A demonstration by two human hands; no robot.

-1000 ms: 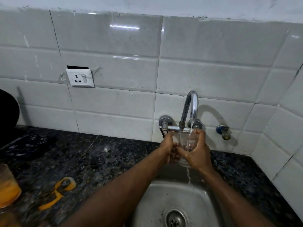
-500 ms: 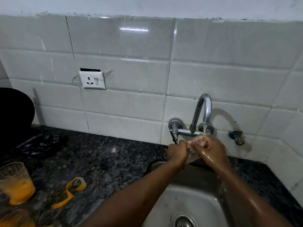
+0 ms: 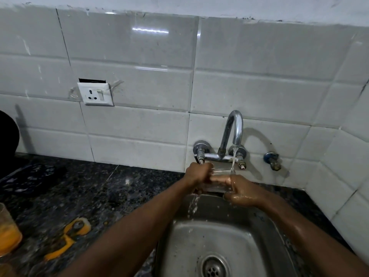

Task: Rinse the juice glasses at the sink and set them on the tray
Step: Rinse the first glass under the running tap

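While both hands, left (image 3: pixel 197 173) and right (image 3: pixel 241 193), pinch wet glass (image 3: pixel 219 179) under tap (image 3: pixel 233 128), we risk slip into sink (image 3: pixel 235 232).

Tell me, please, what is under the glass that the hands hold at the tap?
Under the glass lies the steel sink, into which water spills. The drain shows lower down. The left hand and right hand cover the glass's ends.

Dim overhead light glints on the glossy white wall tiles (image 3: pixel 149 31); edges bend with wide-angle distortion, lower left blurred.
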